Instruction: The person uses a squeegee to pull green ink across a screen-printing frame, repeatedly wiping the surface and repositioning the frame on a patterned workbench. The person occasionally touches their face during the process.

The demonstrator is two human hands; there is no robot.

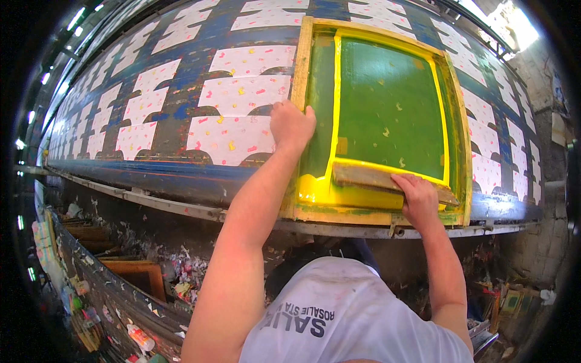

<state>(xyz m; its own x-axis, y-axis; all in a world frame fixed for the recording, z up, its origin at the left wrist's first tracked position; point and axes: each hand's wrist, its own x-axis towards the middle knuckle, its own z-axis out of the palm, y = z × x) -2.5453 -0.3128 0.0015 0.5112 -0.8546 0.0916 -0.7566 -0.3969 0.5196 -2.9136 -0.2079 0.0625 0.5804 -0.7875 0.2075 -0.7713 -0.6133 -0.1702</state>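
Note:
A wooden-edged printing screen [295, 91] lies on the long table, its green mesh [387, 103] framed by bands of bright yellow ink [337, 91]. My left hand [292, 126] is closed around the left side of that screen. Down at the near end, my right hand [417, 196] grips a wooden squeegee [366, 176] by its right part. The squeegee lies across the mesh, tilted slightly down to the right, with yellow ink pooled [315, 189] beside and in front of it. Its blade edge is hidden.
Rows of white cut fabric pieces [230, 136] with small pink and yellow prints cover the dark table [181, 175]. A metal rail [181, 206] runs along its near edge. Below left are scraps, a brown wooden frame [154, 278] and a bottle [140, 337]. A block wall [532, 103] stands right.

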